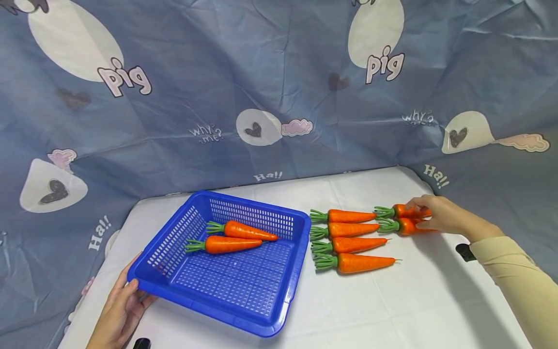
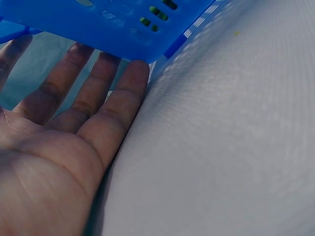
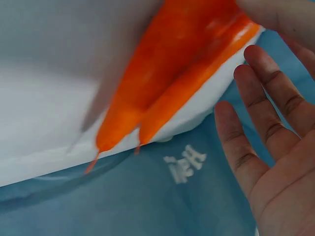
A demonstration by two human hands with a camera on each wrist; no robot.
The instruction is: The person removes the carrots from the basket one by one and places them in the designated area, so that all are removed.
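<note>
My left hand (image 1: 119,308) grips the near left corner of a blue plastic basket (image 1: 209,310), thumb over the rim. In the left wrist view the fingers (image 2: 115,115) reach under the basket's wall. Two orange carrots with green stems, one farther (image 1: 248,230) and one nearer (image 1: 226,245), lie inside. At the far right, my right hand (image 1: 444,218) is over two side-by-side carrots. Thumb and index finger pinch the farther carrot (image 1: 399,210); the thumb overlaps the nearer carrot (image 1: 405,226). The other fingers (image 3: 234,132) stand spread, off the carrots, in the right wrist view.
Several carrots (image 1: 355,229) lie in a column just right of the basket, stems toward it. The white tabletop (image 1: 370,310) runs back to a blue printed cloth (image 1: 305,160). A small black object (image 1: 465,252) shows by the right wrist.
</note>
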